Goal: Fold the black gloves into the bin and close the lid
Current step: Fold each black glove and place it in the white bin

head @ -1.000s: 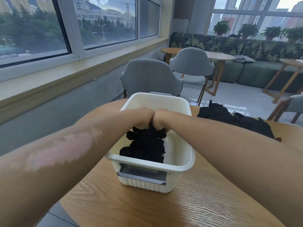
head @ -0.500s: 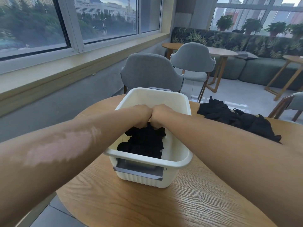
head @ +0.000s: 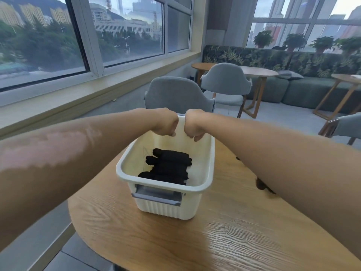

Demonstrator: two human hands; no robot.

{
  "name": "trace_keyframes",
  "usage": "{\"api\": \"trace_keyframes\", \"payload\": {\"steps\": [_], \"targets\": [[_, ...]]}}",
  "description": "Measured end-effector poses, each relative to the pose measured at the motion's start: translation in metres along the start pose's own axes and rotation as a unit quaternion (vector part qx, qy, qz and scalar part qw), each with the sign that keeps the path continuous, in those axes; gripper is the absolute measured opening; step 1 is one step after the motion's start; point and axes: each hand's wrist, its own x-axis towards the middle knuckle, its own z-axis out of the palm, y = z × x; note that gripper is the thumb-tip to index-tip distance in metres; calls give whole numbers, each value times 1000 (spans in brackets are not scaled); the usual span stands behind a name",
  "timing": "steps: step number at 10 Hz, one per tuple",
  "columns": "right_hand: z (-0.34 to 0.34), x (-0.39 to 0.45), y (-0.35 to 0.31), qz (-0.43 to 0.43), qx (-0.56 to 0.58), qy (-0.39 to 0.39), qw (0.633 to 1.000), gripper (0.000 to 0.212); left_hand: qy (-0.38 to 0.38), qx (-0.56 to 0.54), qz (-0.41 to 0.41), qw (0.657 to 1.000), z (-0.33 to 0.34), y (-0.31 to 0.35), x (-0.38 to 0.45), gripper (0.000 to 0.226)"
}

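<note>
Head view shows folded black gloves [head: 168, 166] lying inside the white bin [head: 207, 165]. Left hand [head: 167, 123] and right hand [head: 193, 124] hover clenched and empty above its far rim. More dark fabric [head: 261, 185] peeks beside the bin; no lid visible, closing remains.

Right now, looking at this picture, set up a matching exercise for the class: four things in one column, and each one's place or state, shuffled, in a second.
Things
1. folded black gloves
2. white bin
3. hands: left hand, right hand
4. grey chair

Places or states
A. fingers curled, raised above the bin's far rim
B. stands on the wooden table, no lid on it
C. stacked at the bottom of the bin
D. on the floor beyond the table's far edge

Pairs: 1-C, 2-B, 3-A, 4-D
</note>
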Motion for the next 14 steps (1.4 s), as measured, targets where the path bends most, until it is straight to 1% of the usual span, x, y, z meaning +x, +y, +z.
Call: {"api": "trace_keyframes", "payload": {"steps": [1,2,3,4,5,6,7,8,9,10,11,12,13,14], "targets": [[-55,-89,-16,-28,23,20,999,20,11,8,-4,1000,-22,8,-10,26],[-76,-107,2,-31,30,48,998,16,38,15,-3,999,-40,24,-23,28],[-87,-126,21,-19,15,61,998,3,65,5,9,998,-49,45,-33,26],[-93,-144,48,-3,24,66,997,3,81,-15,30,996,-53,74,-40,26],[-91,-164,76,33,8,11,999,14,82,-30,61,994,-54,109,-48,26],[-83,-190,108,55,44,4,997,18,77,-53,92,991,-48,150,-58,28],[-66,-219,140,60,60,9,996,25,63,-41,110,991,-29,184,-64,30],[-39,-239,169,36,16,64,997,19,47,-34,116,992,3,208,-67,28],[-2,-253,199,33,40,145,988,14,40,-70,99,992,38,222,-68,27],[31,-257,223,60,53,201,976,15,35,-117,72,990,75,227,-67,31],[53,-257,236,80,80,248,962,20,31,-157,43,986,107,225,-64,46],[68,-252,243,71,79,276,955,26,36,-165,23,985,134,217,-60,64],[77,-243,246,66,58,280,956,25,62,-167,22,984,154,212,-57,70],[80,-238,246,69,27,281,957,22,100,-182,9,978,167,213,-58,69]]}}
